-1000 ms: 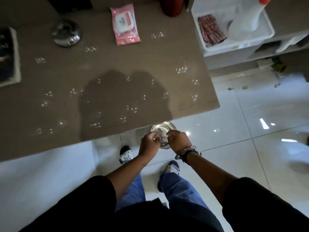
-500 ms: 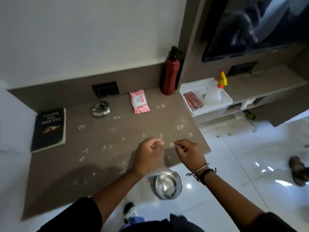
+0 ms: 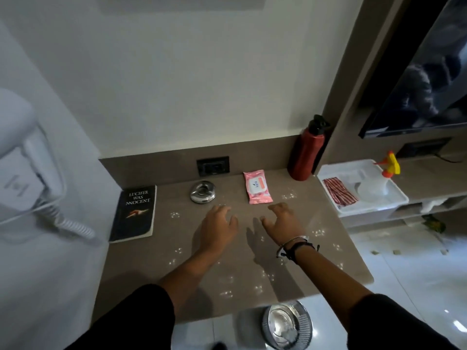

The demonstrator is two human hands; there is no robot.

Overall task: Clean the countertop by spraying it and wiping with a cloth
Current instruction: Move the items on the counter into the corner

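Note:
The brown countertop [image 3: 177, 269] is dotted with several small clear scraps. My left hand [image 3: 219, 227] hovers over its middle with fingers spread and nothing in it. My right hand [image 3: 284, 222], with bracelets on the wrist, is beside it, also spread and holding nothing. A spray bottle [image 3: 374, 184] with a yellow and orange trigger lies in a white tray [image 3: 399, 198] to the right, next to a red striped cloth [image 3: 338, 192].
At the back stand a red bottle [image 3: 307, 154], a pink wipes pack [image 3: 257, 187], a metal heart-shaped dish [image 3: 202, 195] and a dark book [image 3: 135, 213]. A metal bin [image 3: 286, 324] sits on the floor below the front edge. A wall phone [image 3: 27, 168] hangs left.
Both hands rose from the bin on the floor to over the counter and opened their fingers. The view tilted up from the floor to the wall.

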